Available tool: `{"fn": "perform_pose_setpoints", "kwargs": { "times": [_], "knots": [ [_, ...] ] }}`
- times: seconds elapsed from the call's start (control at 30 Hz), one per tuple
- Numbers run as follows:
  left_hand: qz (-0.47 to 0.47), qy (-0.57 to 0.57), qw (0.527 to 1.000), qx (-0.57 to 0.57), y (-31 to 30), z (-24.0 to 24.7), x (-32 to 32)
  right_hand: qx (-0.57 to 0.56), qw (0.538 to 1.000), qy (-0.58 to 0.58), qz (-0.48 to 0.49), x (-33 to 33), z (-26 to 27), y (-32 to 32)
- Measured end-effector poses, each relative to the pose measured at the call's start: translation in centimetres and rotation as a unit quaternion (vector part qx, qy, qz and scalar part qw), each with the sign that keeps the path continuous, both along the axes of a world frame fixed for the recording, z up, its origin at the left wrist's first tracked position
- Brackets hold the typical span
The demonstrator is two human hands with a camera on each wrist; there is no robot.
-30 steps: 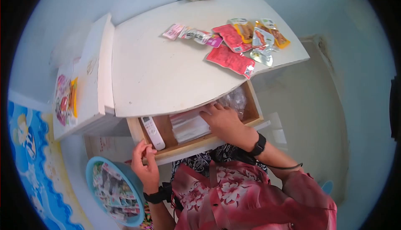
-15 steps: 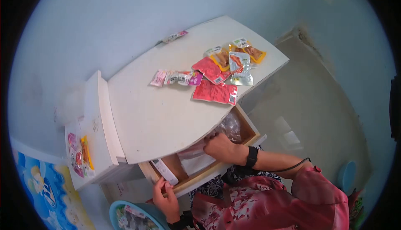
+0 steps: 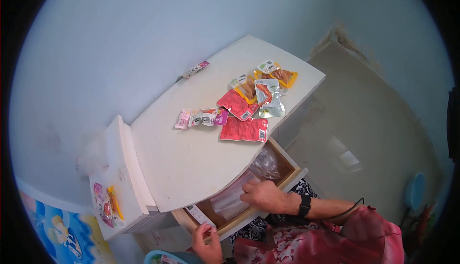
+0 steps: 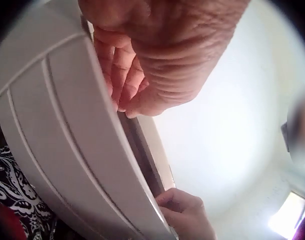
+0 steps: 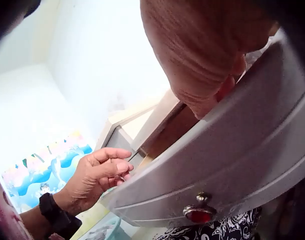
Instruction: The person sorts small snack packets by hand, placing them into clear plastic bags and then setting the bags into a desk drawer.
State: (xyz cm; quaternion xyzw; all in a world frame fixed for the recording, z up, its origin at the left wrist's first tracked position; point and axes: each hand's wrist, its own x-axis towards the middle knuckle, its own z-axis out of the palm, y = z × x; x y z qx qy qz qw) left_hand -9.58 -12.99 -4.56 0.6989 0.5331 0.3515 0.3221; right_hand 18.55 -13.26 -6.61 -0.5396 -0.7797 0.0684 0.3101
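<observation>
A pulled-out wooden drawer (image 3: 237,225) holds flat clear plastic bags (image 3: 229,203), a crumpled clear plastic bag (image 3: 265,162) and a white remote control (image 3: 198,214). My right hand (image 3: 266,197) is over the drawer's front edge, fingers curled at the flat bags; I cannot tell whether they pinch one. The right wrist view shows those fingertips partly hidden behind the white drawer front (image 5: 207,170). At the drawer's left front corner is my left hand (image 3: 207,242), its fingers loosely bent near the remote's end, with thumb and forefinger apart in the right wrist view.
On the white desktop (image 3: 167,163) lie red packets (image 3: 243,129), yellow-edged packets (image 3: 283,77), a silver pouch (image 3: 270,98) and a purple-white packet (image 3: 208,117). More packets (image 3: 108,204) sit on the left ledge. A blue basin (image 3: 163,257) stands below the left hand.
The head view has turned, so desk and drawer appear lower. My right hand has gone from spread over the bags to curled fingers, and shifted toward the drawer front. My left hand stays at the corner.
</observation>
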Motion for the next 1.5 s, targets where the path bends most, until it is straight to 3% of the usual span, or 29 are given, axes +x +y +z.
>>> {"fn": "perform_pose_setpoints", "kwargs": {
  "times": [0.1,0.2,0.23,0.37,0.5,0.57,0.67,0.77,0.9,1.03,1.13,1.23,1.27,1.37,1.4,1.5],
  "knots": [
    [-0.116,0.112,0.962,0.221,1.1,2.1,3.0,0.014,0.998,0.026,0.051,-0.3,0.5,-0.5],
    [-0.166,0.202,0.926,0.273,1.8,3.8,6.1,0.03,0.994,0.033,0.101,-0.8,0.6,-1.1],
    [-0.17,0.24,0.914,0.281,1.9,4.1,6.6,0.035,0.992,0.037,0.116,-0.8,0.7,-1.4],
    [-0.156,0.189,0.949,0.198,2.8,3.0,6.7,0.078,0.987,0.048,0.13,0.4,2.1,-2.4],
    [-0.159,0.235,0.951,0.123,2.9,3.6,5.8,0.106,0.988,0.09,0.069,1.6,1.4,-3.4],
    [-0.145,0.189,0.968,0.074,2.4,4.1,5.8,0.138,0.983,0.121,0.031,1.9,1.2,-3.5],
    [-0.08,0.0,0.994,-0.078,1.9,2.7,5.1,0.144,0.978,0.148,-0.003,2.1,1.0,-3.8],
    [-0.052,-0.186,0.961,-0.197,1.8,3.2,5.1,0.147,0.969,0.197,-0.032,2.0,1.1,-3.3],
    [-0.035,-0.31,0.922,-0.227,1.9,4.0,5.5,0.108,0.954,0.275,-0.049,1.8,1.4,-3.1],
    [-0.064,-0.244,0.949,-0.191,2.3,2.7,4.8,-0.026,0.911,0.403,-0.087,1.3,2.7,-3.6],
    [-0.117,-0.147,0.978,-0.089,3.0,2.9,5.2,-0.013,0.896,0.429,-0.113,1.5,2.6,-3.3],
    [-0.107,-0.091,0.985,-0.102,2.1,4.2,5.7,0.063,0.942,0.329,-0.024,1.6,2.0,-2.6],
    [-0.128,-0.101,0.986,-0.041,2.0,4.9,6.9,0.046,0.953,0.3,-0.018,1.5,2.2,-2.9],
    [-0.095,-0.067,0.993,0.001,2.2,4.2,7.4,0.053,0.975,0.217,-0.006,1.5,2.2,-3.1],
    [-0.085,-0.078,0.992,-0.05,2.4,3.3,7.0,0.037,0.974,0.223,-0.007,1.6,1.8,-3.2],
    [-0.144,-0.029,0.989,-0.032,3.0,1.7,5.7,0.06,0.968,0.241,-0.023,2.0,2.5,-3.3]
  ]
}}
